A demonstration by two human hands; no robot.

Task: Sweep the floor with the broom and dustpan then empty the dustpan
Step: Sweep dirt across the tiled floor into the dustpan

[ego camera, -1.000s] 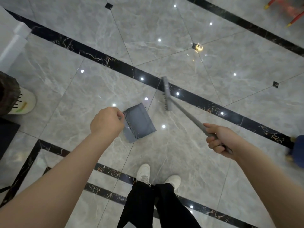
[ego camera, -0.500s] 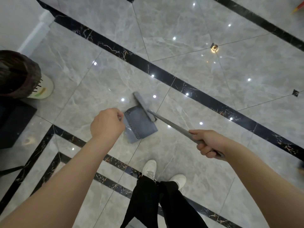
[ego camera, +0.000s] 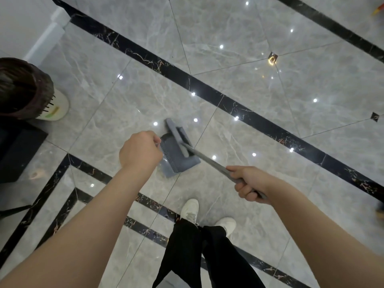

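Observation:
A grey dustpan (ego camera: 176,161) rests on the marble floor in front of my feet, its comb edge toward me. My left hand (ego camera: 139,151) grips the dustpan's handle, which the fist hides. A grey broom (ego camera: 178,138) lies with its head across the mouth of the pan. Its long handle (ego camera: 209,163) runs down to the right into my right hand (ego camera: 248,185), whose fingers are curled round it.
A dark woven bin (ego camera: 22,88) with a white liner stands at the left, beside a black block (ego camera: 18,148). A white wall base (ego camera: 47,36) rises at the top left. My white shoes (ego camera: 190,208) stand just behind the pan.
The broom head swept from the right of the dustpan leftward into its mouth. My view shifted so the bin moved further into frame. Both hands kept their grip.

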